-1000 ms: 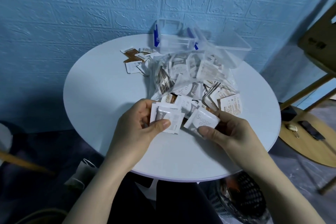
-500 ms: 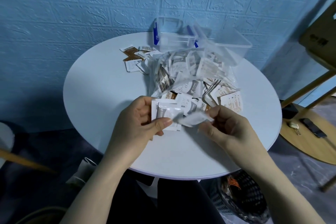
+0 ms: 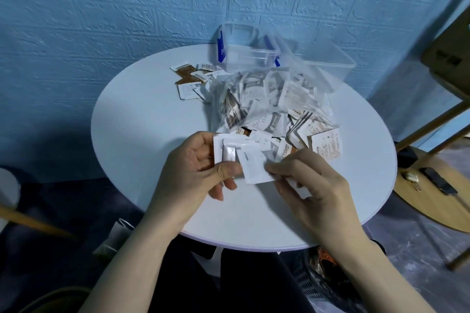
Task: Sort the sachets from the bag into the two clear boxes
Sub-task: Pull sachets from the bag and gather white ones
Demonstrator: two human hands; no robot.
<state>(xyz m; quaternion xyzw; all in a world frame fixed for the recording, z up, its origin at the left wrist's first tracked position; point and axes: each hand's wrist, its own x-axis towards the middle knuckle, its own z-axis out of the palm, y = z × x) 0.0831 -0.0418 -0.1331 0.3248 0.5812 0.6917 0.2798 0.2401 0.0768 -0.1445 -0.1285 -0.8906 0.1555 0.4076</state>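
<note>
Since a second ago, brought closer together above the near half of the round white worktop (image 3: 142, 119): left hand (image 3: 195, 175) now gripping a small fan of white sachets (image 3: 226, 151) between thumb and curled fingers, right hand (image 3: 312, 185) now pinching one white sachet (image 3: 254, 168) by its right edge, laid flat against the fan and touching the left thumb, where earlier held apart and turned edge-on. Unchanged behind the hands: clear bag (image 3: 269, 99) lying slumped at the middle of the worktop, stuffed with white and brown sachets, more spilling from its mouth toward the hands. Also unmoved: a small loose cluster of sachets (image 3: 193, 79) just left of the bag, toward the far side. At the far edge, two clear boxes side by side, the left box (image 3: 244, 58) with blue latches, the right box (image 3: 328, 68) larger and partly behind the bag; contents hard to make out through the plastic. Beyond the worktop, blue wall (image 3: 127, 7) with embossed brick pattern. To the right, wooden frame legs and a low round wooden stool (image 3: 432, 198) carrying a dark flat object and a small pale one. Below the near edge, dark mesh bin (image 3: 320, 282) on a greyish floor.
</note>
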